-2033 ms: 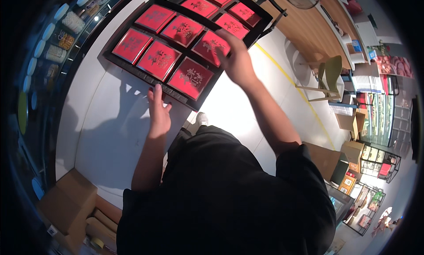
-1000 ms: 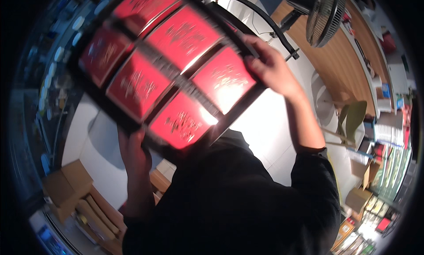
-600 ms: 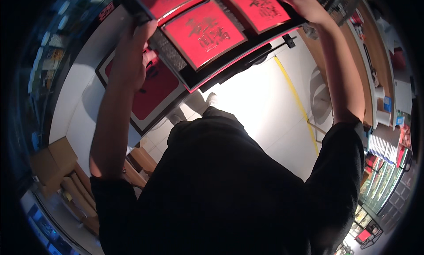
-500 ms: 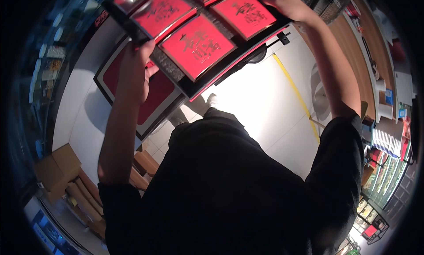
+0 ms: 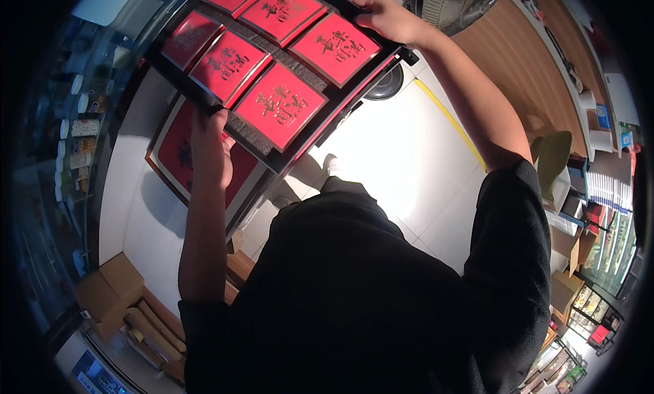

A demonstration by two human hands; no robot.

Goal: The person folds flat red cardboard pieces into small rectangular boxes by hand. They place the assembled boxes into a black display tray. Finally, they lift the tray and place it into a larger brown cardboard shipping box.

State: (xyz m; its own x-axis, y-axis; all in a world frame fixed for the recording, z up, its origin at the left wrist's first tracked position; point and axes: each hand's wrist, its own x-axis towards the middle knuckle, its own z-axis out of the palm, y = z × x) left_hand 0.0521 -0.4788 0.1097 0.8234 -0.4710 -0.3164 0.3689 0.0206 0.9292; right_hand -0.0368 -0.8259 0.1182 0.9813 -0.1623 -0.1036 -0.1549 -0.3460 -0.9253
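A black tray [image 5: 342,102] is held up in front of me at the top of the view, slanting up to the right. Several square red packets [image 5: 281,108] with dark written characters lie on it in rows, with grey speckled strips between them. My left hand [image 5: 212,148] is closed around its near left edge, thumb by the rim. On the far right edge, my right hand [image 5: 390,20] grips the tray, its fingers partly hidden. Below the tray, a red panel with a pale border [image 5: 235,183] rests on a white surface, partly covered by my left arm.
A round fan-like object [image 5: 455,4] stands beyond my right hand, near a wooden counter [image 5: 528,73]. On the floor are a black round base [image 5: 385,84] and yellow tape [image 5: 449,118]. Cardboard boxes [image 5: 109,285] sit lower left; glass shelves with jars [image 5: 85,128] line the left.
The tray and both hands now appear lower or further left, and more packets show. The whole view has shifted a little too. Both hands keep their hold.
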